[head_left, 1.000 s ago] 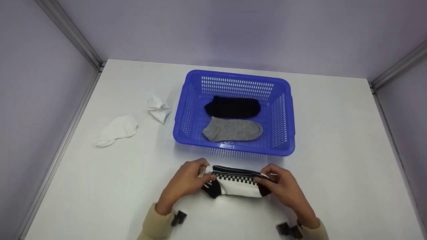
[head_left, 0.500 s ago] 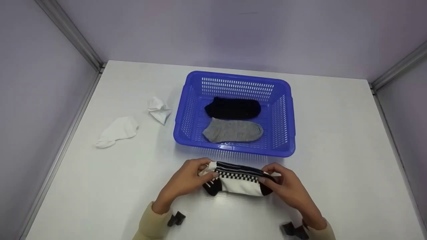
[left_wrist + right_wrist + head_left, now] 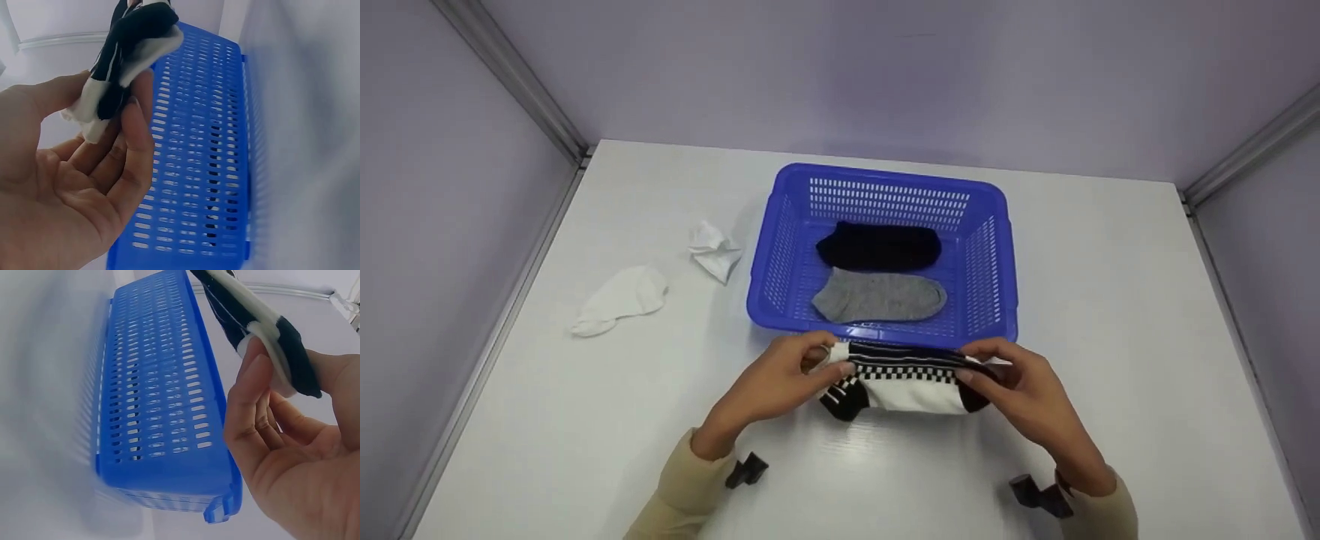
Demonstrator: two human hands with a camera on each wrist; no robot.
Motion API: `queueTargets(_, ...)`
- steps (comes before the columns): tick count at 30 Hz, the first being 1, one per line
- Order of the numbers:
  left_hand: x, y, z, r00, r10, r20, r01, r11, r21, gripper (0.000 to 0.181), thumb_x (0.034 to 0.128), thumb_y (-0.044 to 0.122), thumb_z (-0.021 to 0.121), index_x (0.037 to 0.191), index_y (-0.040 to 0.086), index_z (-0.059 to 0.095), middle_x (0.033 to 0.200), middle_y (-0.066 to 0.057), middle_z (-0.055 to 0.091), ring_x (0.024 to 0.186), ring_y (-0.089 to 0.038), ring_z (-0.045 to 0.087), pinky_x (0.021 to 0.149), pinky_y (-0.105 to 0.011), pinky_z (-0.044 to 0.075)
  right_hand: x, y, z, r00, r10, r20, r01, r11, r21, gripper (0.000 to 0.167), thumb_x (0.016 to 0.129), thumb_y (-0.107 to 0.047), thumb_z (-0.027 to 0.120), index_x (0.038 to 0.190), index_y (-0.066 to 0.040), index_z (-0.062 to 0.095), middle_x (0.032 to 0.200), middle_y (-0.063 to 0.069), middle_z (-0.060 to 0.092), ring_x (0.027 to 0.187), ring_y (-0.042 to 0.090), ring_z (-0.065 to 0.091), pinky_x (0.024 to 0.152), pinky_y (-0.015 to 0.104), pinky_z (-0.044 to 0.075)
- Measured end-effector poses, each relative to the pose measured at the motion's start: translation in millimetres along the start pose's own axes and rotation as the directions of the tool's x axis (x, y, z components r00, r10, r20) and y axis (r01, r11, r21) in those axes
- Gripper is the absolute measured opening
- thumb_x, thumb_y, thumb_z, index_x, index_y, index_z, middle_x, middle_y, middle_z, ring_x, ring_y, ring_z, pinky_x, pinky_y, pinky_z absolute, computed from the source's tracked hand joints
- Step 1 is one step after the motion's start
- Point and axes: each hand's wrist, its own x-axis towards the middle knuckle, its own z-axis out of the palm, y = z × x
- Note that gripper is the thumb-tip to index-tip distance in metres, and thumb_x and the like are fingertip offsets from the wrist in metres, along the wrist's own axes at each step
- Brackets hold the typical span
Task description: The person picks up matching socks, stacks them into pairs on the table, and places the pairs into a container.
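A black-and-white patterned sock (image 3: 915, 394) with a checkered band is stretched between both hands, at the near rim of the blue basket (image 3: 1011, 300). My left hand (image 3: 772, 379) pinches its left end between thumb and fingers; the left wrist view shows that end of the sock (image 3: 140, 28) above the curled fingers. On the other end, my right hand (image 3: 1031, 390) has thumb and fingers closed, and the sock (image 3: 295, 357) looks folded in the right wrist view. Inside the basket a black sock (image 3: 879, 246) lies behind a grey sock (image 3: 879, 295), both flat.
Left of the basket, a crumpled white cloth item (image 3: 714, 251) and a white sock (image 3: 622, 300) lie on the white table (image 3: 1110, 300). Panels stand at the back and both sides. Small black devices (image 3: 747, 471) are at each wrist.
Both hands have lifted the patterned sock up and forward, from in front of the basket to its near rim, the grip unchanged. The basket's socks and the white items keep their places.
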Motion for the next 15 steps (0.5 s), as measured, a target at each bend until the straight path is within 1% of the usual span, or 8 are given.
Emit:
queueTargets(4,4.8,8.5,-8.3,0.999,0.013,-0.046,-0.012,1.000,0.024,0.021,0.1012,0.035,0.071,0.106,0.014,0.066,0.072,0.008,0.027,0.064,-0.007,0.031,0.063,-0.023,0.031,4.8,-5.7,-3.1,0.999,-0.047,-0.004,0.048,0.998,0.029,0.027,0.094,0.002,0.074,0.120,-0.001,0.070,0.109,0.004,0.069,0.086,0.010,0.075,0.069,0.023,0.060)
queueTargets(7,9.6,14.6,-14.6,0.995,0.032,-0.092,-0.027,0.998,0.056,0.018,0.1005,0.033,0.072,0.104,0.015,0.069,0.070,0.008,0.026,0.063,-0.007,0.030,0.062,-0.023,0.030,9.9,-11.3,-6.3,0.999,-0.052,-0.011,0.052,0.998,0.035,0.028,0.093,0.005,0.074,0.120,0.000,0.069,0.111,0.002,0.070,0.093,0.010,0.075,0.073,0.022,0.060)
queueTargets(8,11.6,16.8,-16.7,0.994,0.037,-0.107,-0.030,0.998,0.063,0.018,0.1000,0.033,0.072,0.104,0.016,0.070,0.069,0.008,0.026,0.062,-0.007,0.029,0.061,-0.023,0.030,11.8,-13.2,-7.7,0.999,-0.043,-0.011,0.044,0.999,0.030,0.027,0.093,0.004,0.074,0.120,0.000,0.069,0.111,0.002,0.070,0.093,0.010,0.075,0.074,0.022,0.060)
queueTargets(11,19.3,24.1,-22.8,0.988,0.052,-0.143,-0.042,0.996,0.073,0.022,0.0993,0.031,0.074,0.088,0.014,0.063,0.065,0.009,0.023,0.058,-0.006,0.025,0.056,-0.022,0.026,17.3,-20.1,-12.2,1.000,-0.012,-0.025,0.012,1.000,0.005,0.021,0.096,-0.003,0.074,0.116,-0.002,0.069,0.109,0.003,0.069,0.091,0.010,0.072,0.073,0.023,0.057)
queueTargets(13,26.5,30.1,-26.8,0.983,0.062,-0.172,-0.049,0.996,0.078,0.025,0.0987,0.030,0.075,0.085,0.014,0.062,0.062,0.009,0.024,0.055,-0.006,0.024,0.053,-0.022,0.024,21.0,-24.7,-16.0,0.999,0.007,-0.041,-0.007,1.000,-0.013,0.018,0.098,-0.008,0.073,0.115,-0.003,0.069,0.113,0.005,0.067,0.096,0.009,0.072,0.075,0.023,0.058)
queueTargets(15,34.2,36.9,-31.4,0.977,0.074,-0.202,-0.058,0.995,0.085,0.024,0.0984,0.029,0.075,0.084,0.013,0.064,0.061,0.009,0.030,0.053,-0.006,0.026,0.051,-0.022,0.024,25.0,-30.1,-19.2,0.998,0.015,-0.058,-0.016,1.000,-0.004,0.017,0.100,-0.011,0.072,0.115,-0.004,0.068,0.117,0.007,0.066,0.103,0.009,0.072,0.078,0.023,0.059)
